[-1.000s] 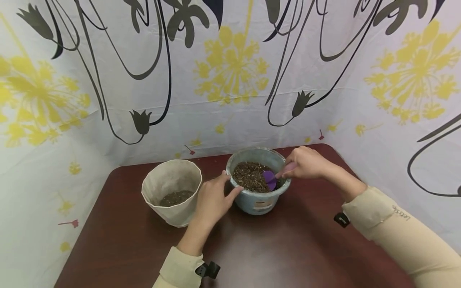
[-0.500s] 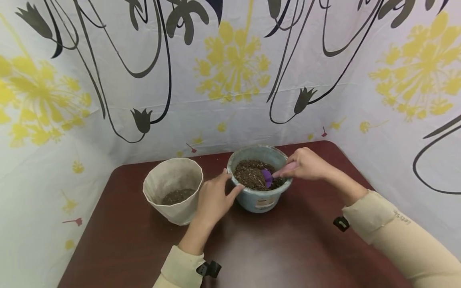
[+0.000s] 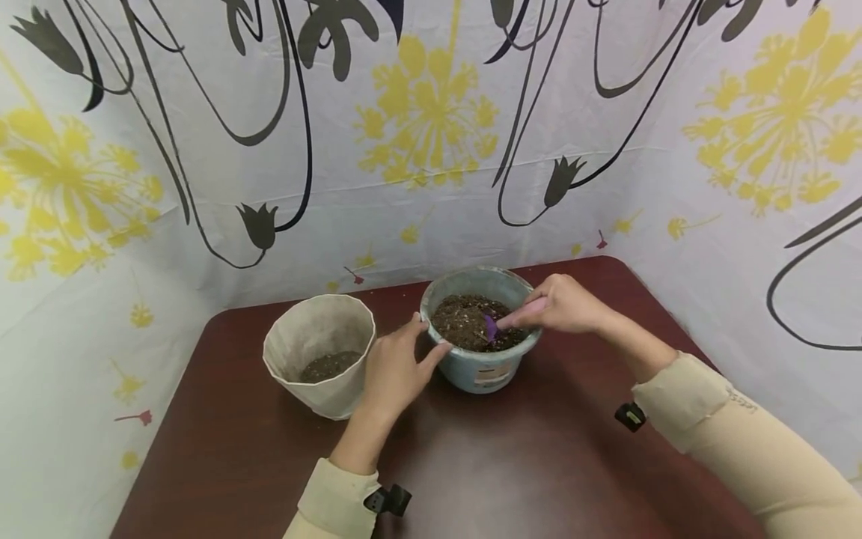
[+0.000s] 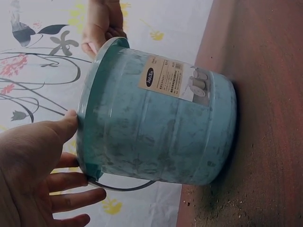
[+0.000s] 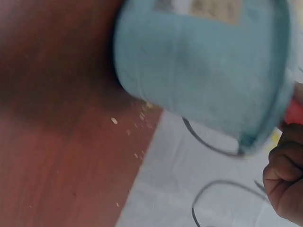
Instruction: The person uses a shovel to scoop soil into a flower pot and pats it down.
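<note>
A blue-green bucket [image 3: 482, 372] stands upright on the table, holding dark soil [image 3: 465, 320]. My left hand [image 3: 399, 367] pinches its near-left rim between thumb and forefinger; in the left wrist view the thumb [image 4: 66, 125] lies against the rim while the other fingers spread loosely. From the right, my right hand [image 3: 572, 303] grips the pink handle of a small trowel [image 3: 515, 317]. Its purple blade is partly sunk in the soil. In the right wrist view the curled right hand [image 5: 286, 172] sits beside the bucket rim, with the blade out of sight.
Left of the bucket stands a whitish faceted pot [image 3: 340, 393] with some soil at its bottom. The dark red table [image 3: 512, 464] meets a patterned cloth [image 3: 404, 217] at the back and sides. Crumbs [image 5: 142, 116] lie near the bucket's base.
The trowel blade has shifted left through the soil and turned from face-on to nearly edge-on, with less of it showing. My left hand keeps its hold on the rim.
</note>
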The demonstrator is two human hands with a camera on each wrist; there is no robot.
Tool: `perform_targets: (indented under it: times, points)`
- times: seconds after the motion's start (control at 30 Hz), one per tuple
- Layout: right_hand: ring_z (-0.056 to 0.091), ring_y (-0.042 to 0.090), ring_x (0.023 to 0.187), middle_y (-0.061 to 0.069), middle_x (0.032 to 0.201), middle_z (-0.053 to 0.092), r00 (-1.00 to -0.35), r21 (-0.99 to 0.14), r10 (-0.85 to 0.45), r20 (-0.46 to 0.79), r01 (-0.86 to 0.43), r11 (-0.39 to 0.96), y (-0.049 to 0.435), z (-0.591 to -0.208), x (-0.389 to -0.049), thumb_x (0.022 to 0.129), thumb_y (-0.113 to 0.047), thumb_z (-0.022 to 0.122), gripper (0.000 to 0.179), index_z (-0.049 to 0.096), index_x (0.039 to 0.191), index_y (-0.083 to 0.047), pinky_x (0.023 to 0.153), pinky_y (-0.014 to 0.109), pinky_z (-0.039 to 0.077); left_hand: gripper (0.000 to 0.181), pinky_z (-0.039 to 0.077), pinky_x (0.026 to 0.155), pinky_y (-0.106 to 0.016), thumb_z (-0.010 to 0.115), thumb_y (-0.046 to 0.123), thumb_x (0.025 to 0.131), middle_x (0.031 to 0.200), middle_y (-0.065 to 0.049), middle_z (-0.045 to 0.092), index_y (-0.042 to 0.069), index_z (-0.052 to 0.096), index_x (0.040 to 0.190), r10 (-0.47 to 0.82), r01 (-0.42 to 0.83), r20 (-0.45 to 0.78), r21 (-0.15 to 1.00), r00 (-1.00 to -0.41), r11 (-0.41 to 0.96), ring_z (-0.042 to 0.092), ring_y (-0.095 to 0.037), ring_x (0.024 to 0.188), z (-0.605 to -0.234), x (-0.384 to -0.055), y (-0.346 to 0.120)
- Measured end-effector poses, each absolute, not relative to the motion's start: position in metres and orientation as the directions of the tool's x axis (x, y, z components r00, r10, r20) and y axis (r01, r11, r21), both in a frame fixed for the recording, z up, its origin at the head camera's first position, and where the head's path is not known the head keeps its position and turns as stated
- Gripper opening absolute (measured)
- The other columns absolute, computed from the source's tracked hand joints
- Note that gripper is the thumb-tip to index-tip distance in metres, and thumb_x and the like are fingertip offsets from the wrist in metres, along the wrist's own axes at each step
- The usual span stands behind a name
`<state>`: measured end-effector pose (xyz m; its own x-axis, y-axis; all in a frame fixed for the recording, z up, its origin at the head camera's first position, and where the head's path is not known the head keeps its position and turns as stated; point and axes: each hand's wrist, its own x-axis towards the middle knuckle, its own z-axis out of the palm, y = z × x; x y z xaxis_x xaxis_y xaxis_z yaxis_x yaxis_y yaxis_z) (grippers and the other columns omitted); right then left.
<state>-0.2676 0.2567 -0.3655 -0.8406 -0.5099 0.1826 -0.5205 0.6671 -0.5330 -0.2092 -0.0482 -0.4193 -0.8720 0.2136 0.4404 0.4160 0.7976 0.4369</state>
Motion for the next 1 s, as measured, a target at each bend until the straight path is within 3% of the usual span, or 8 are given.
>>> perform_targets:
  times: [0.27,0.37,0.5,0.6,0.77,1.0]
  points:
    - [0.029,0.0,0.051,-0.016,0.051,0.049,-0.876,-0.539,-0.451,0.173,-0.467,0.701,0.257,-0.371,-0.264,0.084,-0.029,0.084,0.007,0.083,0.078,-0.027,0.046,0.022,0.029,0.055,0.055,0.094,-0.047,0.068,0.053,0.093,0.139,-0.012,0.061,0.01,0.07,0.127,0.211,0.414,0.436,0.449,-0.875,0.792,0.066,-0.031,0.116,-0.42,-0.209,-0.049]
    - [0.025,0.0,0.052,-0.014,0.052,0.054,-0.905,-0.574,-0.4,0.142,-0.405,0.712,0.261,-0.372,-0.261,0.084,-0.034,0.085,0.005,0.084,0.083,-0.029,0.045,0.022,0.028,0.055,0.054,0.094,-0.048,0.069,0.053,0.093,0.139,-0.01,0.062,0.01,0.07,0.127,0.209,0.412,0.432,0.457,-0.877,0.788,0.066,-0.031,0.117,-0.42,-0.208,-0.049]
    - [0.025,0.0,0.052,-0.011,0.063,0.07,-0.926,-0.609,-0.355,0.132,-0.358,0.708,0.266,-0.37,-0.257,0.081,-0.039,0.086,0.018,0.084,0.093,-0.026,0.045,0.023,0.029,0.056,0.054,0.094,-0.049,0.068,0.054,0.093,0.14,-0.009,0.061,0.011,0.069,0.129,0.206,0.399,0.412,0.465,-0.888,0.79,0.065,-0.031,0.118,-0.418,-0.207,-0.049]
    - [0.028,0.0,0.052,-0.011,0.066,0.072,-0.93,-0.616,-0.341,0.138,-0.35,0.705,0.269,-0.37,-0.256,0.08,-0.04,0.087,0.022,0.084,0.092,-0.022,0.046,0.023,0.03,0.058,0.054,0.094,-0.049,0.066,0.056,0.093,0.142,-0.008,0.06,0.012,0.068,0.132,0.205,0.389,0.394,0.472,-0.896,0.791,0.064,-0.031,0.12,-0.418,-0.207,-0.049]
    - [0.043,0.001,0.058,-0.011,0.084,0.077,-0.93,-0.655,-0.343,0.129,-0.34,0.675,0.275,-0.371,-0.256,0.083,-0.04,0.084,0.017,0.083,0.098,-0.033,0.047,0.023,0.034,0.06,0.054,0.095,-0.05,0.065,0.057,0.094,0.143,-0.008,0.058,0.013,0.066,0.135,0.209,0.389,0.386,0.478,-0.898,0.787,0.063,-0.031,0.121,-0.418,-0.207,-0.049]
    - [0.043,0.002,0.059,-0.015,0.088,0.076,-0.905,-0.6,-0.376,0.201,-0.417,0.683,0.286,-0.37,-0.255,0.093,-0.037,0.074,0.016,0.08,0.107,-0.039,0.048,0.023,0.036,0.059,0.053,0.096,-0.05,0.064,0.057,0.095,0.145,-0.007,0.057,0.013,0.066,0.135,0.205,0.377,0.373,0.478,-0.905,0.793,0.062,-0.03,0.122,-0.419,-0.208,-0.05]
